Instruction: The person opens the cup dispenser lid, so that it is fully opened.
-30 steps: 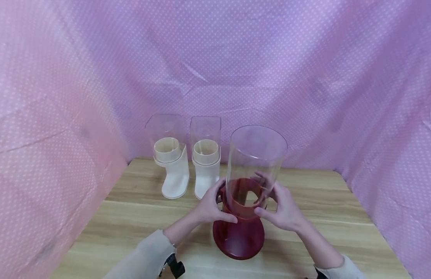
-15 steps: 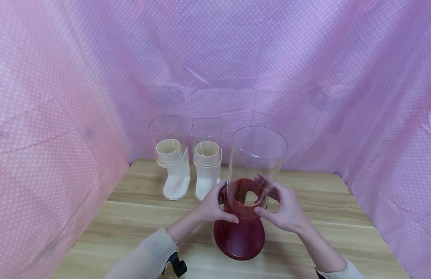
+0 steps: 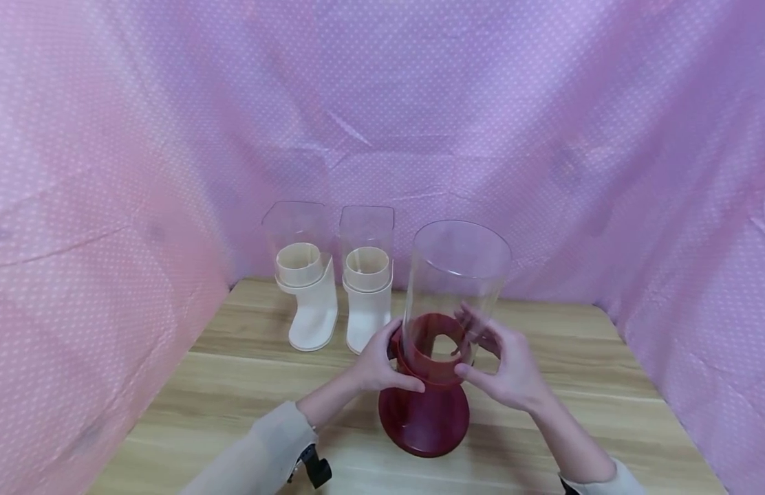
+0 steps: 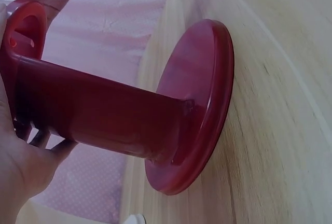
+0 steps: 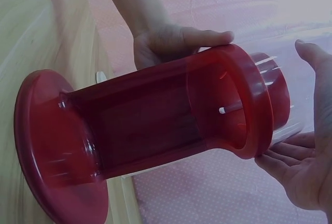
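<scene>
A red stand [image 3: 424, 423] with a round base rises from the table to a ring at its top. Seated in that ring is a wide clear plastic cylinder [image 3: 459, 251], its top rim facing up. My left hand [image 3: 378, 364] grips the stand's upper part from the left, thumb along the front below the ring; in the left wrist view its fingers [image 4: 61, 151] curl behind the red column. From the right, my right hand [image 3: 509, 368] holds the cylinder near its lower end, thumb in front and fingers behind. In the right wrist view its fingertips [image 5: 267, 163] lie right at the ring.
Two cream-white stands, a left one [image 3: 313, 316] and a right one [image 3: 367, 316], are at the back left, each with a clear container above. The wooden table [image 3: 574, 364] ends at pink dotted cloth [image 3: 562, 158] behind and on both sides.
</scene>
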Available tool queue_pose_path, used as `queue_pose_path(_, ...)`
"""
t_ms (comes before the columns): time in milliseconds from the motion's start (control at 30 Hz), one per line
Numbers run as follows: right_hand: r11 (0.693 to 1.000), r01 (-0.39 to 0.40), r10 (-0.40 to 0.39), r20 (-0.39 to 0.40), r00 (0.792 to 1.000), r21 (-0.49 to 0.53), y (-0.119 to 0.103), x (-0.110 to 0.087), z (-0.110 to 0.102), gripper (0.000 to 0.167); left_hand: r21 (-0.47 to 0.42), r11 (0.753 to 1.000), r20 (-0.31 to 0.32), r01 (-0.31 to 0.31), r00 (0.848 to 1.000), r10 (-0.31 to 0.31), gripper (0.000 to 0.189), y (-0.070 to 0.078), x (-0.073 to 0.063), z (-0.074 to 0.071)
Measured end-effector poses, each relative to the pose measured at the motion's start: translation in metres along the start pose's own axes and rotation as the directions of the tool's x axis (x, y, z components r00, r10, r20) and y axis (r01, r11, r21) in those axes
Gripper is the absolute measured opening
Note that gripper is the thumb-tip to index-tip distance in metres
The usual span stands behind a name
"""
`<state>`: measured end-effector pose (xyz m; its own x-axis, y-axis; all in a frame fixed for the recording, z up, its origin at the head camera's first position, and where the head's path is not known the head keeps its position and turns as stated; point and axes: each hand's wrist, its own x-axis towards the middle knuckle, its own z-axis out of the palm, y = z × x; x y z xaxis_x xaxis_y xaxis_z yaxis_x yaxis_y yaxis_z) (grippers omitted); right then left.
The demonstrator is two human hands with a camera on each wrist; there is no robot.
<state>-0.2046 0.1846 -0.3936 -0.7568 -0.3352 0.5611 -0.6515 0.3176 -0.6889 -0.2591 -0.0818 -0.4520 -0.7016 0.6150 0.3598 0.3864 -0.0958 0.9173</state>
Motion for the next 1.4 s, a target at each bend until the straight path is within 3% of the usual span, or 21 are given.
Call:
queue_pose_path(233,0.999,-0.032,0.032,0.002,0.999,0.007,0.0,-0.004,0.005,0.09,0.059,0.998,-0.046,0.003,0.999,-0.001,0.094,0.004,-0.007,0.007)
queue_pose_path(367,0.999,-0.031,0.032,-0.01,0.999,0.028,-0.004,-0.001,0.002,0.09,0.103,0.995,-0.07,0.008,0.998,0.0,0.101,0.005,-0.007,0.012)
queue_pose_path(567,0.984,0.072,-0.068,-0.031,0.997,0.163,-0.015,0.037,-0.014,0.101,0.075,0.997,-0.087,-0.025,0.996,0.032,0.109,0.003,-0.001,0.007)
queue_pose_path(700,0.94,0.136,-0.149,0.018,0.989,0.311,-0.027,0.064,-0.016,0.099,0.033,0.998,-0.074,-0.049,0.996,0.051,0.099,0.004,0.0,0.004)
queue_pose_path(800,0.917,0.138,-0.168,0.049,0.985,0.373,-0.033,0.072,-0.015,0.098,0.027,0.998,-0.062,-0.06,0.996,0.062,0.093,0.003,0.0,0.003)
queue_pose_path(1133,0.922,0.144,-0.156,0.005,0.988,0.359,-0.047,0.075,-0.015,0.106,0.156,0.986,-0.067,-0.063,0.995,0.074,0.084,0.01,0.007,-0.002)
queue_pose_path(1400,0.929,0.159,-0.154,-0.042,0.987,0.335,-0.05,0.078,-0.018,0.107,0.147,0.986,-0.033,-0.082,0.996,0.088,0.088,0.009,0.01,-0.002)
